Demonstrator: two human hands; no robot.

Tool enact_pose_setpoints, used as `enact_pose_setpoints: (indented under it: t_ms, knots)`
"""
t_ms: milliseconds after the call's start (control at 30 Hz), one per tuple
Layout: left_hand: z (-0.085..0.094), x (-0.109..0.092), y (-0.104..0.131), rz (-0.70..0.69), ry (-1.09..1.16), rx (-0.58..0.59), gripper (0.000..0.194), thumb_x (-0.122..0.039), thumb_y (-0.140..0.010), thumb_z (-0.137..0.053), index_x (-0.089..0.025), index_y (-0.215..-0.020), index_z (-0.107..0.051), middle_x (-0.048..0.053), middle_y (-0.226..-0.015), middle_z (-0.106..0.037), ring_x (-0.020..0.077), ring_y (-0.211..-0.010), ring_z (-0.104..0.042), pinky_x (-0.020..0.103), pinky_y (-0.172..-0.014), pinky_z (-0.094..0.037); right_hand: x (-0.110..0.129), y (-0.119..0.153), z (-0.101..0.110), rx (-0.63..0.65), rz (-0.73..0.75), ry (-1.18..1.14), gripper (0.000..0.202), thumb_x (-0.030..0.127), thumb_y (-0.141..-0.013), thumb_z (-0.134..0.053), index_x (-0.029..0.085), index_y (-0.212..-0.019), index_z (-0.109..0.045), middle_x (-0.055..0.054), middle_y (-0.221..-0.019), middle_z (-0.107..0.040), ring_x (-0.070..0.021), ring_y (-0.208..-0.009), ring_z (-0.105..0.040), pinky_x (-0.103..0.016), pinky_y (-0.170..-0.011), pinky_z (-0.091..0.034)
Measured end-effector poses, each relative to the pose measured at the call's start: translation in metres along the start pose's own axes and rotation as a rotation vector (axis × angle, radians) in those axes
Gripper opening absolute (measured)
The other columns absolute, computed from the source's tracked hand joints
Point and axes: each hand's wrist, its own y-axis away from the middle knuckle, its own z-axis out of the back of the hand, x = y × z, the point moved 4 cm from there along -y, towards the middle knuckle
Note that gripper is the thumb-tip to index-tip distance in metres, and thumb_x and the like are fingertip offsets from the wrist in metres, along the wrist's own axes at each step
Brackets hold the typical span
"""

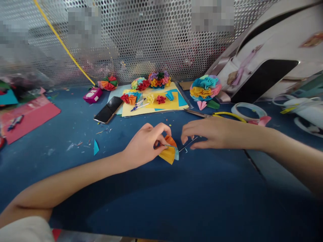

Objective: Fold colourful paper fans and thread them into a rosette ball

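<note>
My left hand point(143, 144) is closed, its thumb and fingertips pinching a small bunch of folded paper petals point(168, 154) in orange, yellow and light blue. Just to the right, my right hand point(204, 132) hovers palm down with thumb and fingers apart. Between those fingers and the petals runs a thin, pale, needle-like piece point(188, 145); whether it touches the hand or the paper I cannot tell. Behind my right hand lie scissors point(198, 113) with a yellow handle, partly covered by the wrist.
Pleated paper flowers point(205, 87) stand along the perforated metal panel point(151, 37). Coloured sheets point(131, 112) hold pens and small paper pieces. A phone point(108, 110), purple box point(93, 95), tape roll point(248, 111) and pink sheet point(30, 117) surround them. A pale backpack point(242, 64) stands right.
</note>
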Motion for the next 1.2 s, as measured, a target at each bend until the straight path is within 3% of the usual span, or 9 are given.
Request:
enact_pose_setpoints:
  t_ms: [100, 233, 400, 533, 567, 700, 800, 933, 1200]
  knots:
    - [0.002, 0.001, 0.000, -0.053, -0.043, -0.012, 0.034, 0.001, -0.082, -0.063, -0.024, -0.103, -0.052, -0.009, -0.086, -0.081, 0.0137, -0.069, -0.067, 0.033, -0.087, -0.044, -0.005, 0.008, -0.002, -0.027, 0.014, 0.135, 0.017, 0.020, -0.084, -0.073, 0.029, -0.098, -0.071, 0.001, -0.090, -0.072, -0.0201, -0.075, -0.066, -0.031, -0.058, -0.035]
    - [0.007, 0.004, 0.000, -0.118, -0.126, -0.057, 0.021, -0.005, -0.088, -0.064, -0.023, -0.099, -0.060, -0.005, -0.085, -0.080, 0.0134, -0.071, -0.067, 0.032, -0.086, -0.042, 0.002, 0.004, -0.011, -0.019, 0.040, 0.116, 0.017, 0.019, -0.093, -0.059, 0.026, -0.079, -0.064, 0.001, -0.076, -0.066, -0.0175, -0.066, -0.060, -0.032, -0.058, -0.034]
    - [0.008, 0.006, 0.000, -0.166, -0.225, -0.070, 0.012, -0.011, -0.093, -0.061, -0.021, -0.094, -0.066, -0.002, -0.083, -0.077, 0.0143, -0.073, -0.066, 0.032, -0.084, -0.041, 0.006, 0.002, -0.010, -0.001, 0.037, 0.099, 0.024, 0.025, -0.099, -0.054, 0.026, -0.076, -0.063, 0.000, -0.074, -0.065, -0.0175, -0.063, -0.058, -0.032, -0.059, -0.035]
    - [0.011, 0.009, -0.003, -0.108, -0.096, -0.096, 0.009, -0.013, -0.091, -0.068, -0.022, -0.092, -0.070, -0.003, -0.079, -0.077, 0.0140, -0.072, -0.067, 0.031, -0.083, -0.044, 0.009, -0.002, -0.006, -0.137, 0.012, 0.085, 0.017, 0.043, -0.094, -0.069, 0.026, -0.094, -0.070, -0.004, -0.092, -0.071, -0.0239, -0.086, -0.067, -0.034, -0.070, -0.047]
    - [0.013, 0.010, -0.004, -0.089, -0.047, -0.111, 0.009, -0.014, -0.090, -0.070, -0.022, -0.091, -0.072, -0.003, -0.079, -0.077, 0.0142, -0.072, -0.067, 0.031, -0.083, -0.045, 0.009, -0.004, -0.006, -0.193, -0.010, 0.052, 0.029, 0.050, -0.089, -0.075, 0.027, -0.105, -0.070, -0.006, -0.104, -0.072, -0.0272, -0.098, -0.067, -0.037, -0.079, -0.050]
    - [0.021, 0.011, -0.005, -0.172, 0.109, -0.178, 0.006, -0.019, -0.091, -0.073, -0.024, -0.088, -0.076, -0.002, -0.076, -0.077, 0.0140, -0.069, -0.065, 0.031, -0.079, -0.047, 0.006, -0.013, -0.016, -0.278, -0.127, -0.407, 0.082, 0.052, -0.075, -0.087, 0.030, -0.144, -0.048, -0.012, -0.145, -0.054, -0.0308, -0.135, -0.055, -0.044, -0.102, -0.054]
    - [0.023, 0.007, -0.002, -0.293, 0.134, -0.217, 0.009, -0.021, -0.093, -0.072, -0.026, -0.088, -0.078, -0.002, -0.074, -0.077, 0.0132, -0.064, -0.063, 0.032, -0.078, -0.048, 0.007, -0.018, -0.032, -0.125, -0.202, -0.929, 0.094, 0.043, -0.075, -0.088, 0.032, -0.152, -0.035, -0.014, -0.150, -0.049, -0.0277, -0.131, -0.060, -0.041, -0.096, -0.058]
    - [0.023, 0.003, 0.002, -0.318, 0.130, -0.234, 0.010, -0.024, -0.094, -0.072, -0.028, -0.089, -0.079, -0.001, -0.075, -0.078, 0.0131, -0.063, -0.064, 0.034, -0.079, -0.049, 0.017, -0.018, -0.045, 0.054, -0.250, -1.272, 0.080, 0.039, -0.074, -0.090, 0.024, -0.142, -0.051, -0.010, -0.132, -0.063, -0.0213, -0.114, -0.067, -0.032, -0.090, -0.057]
    - [0.024, -0.008, 0.002, -0.421, 0.131, -0.275, 0.008, -0.022, -0.095, -0.072, -0.025, -0.088, -0.076, -0.002, -0.069, -0.074, 0.0107, -0.059, -0.062, 0.031, -0.073, -0.047, 0.028, -0.020, -0.047, 0.051, -0.194, -1.395, 0.049, 0.027, -0.073, -0.090, 0.019, -0.116, -0.069, -0.003, -0.103, -0.069, -0.0127, -0.090, -0.065, -0.022, -0.076, -0.053]
